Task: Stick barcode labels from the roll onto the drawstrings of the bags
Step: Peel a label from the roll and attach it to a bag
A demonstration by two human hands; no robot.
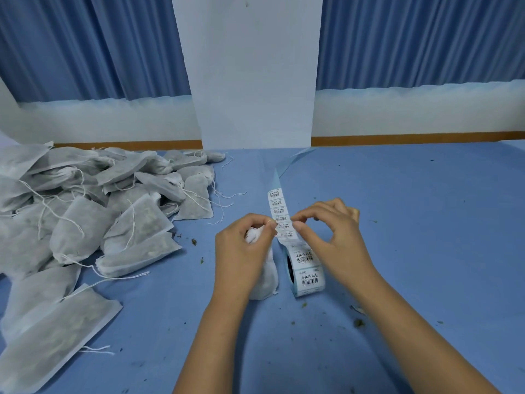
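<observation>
Head view: my left fingers (257, 221) are curling round a bag (265, 280) and pinching the label strip (279, 207). My right fingers (305, 220) are pinching a label (284, 226) there. The roll (308, 270) is sitting just below them. I think I am peeling; next comes wrapping it round the string.

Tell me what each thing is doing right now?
left hand: grips a bag
right hand: pinches a label on the strip
bag: held by its top
label roll: on its edge, partly unwound
strip: stretched across table
pile of bags: heaped, strings loose
</observation>
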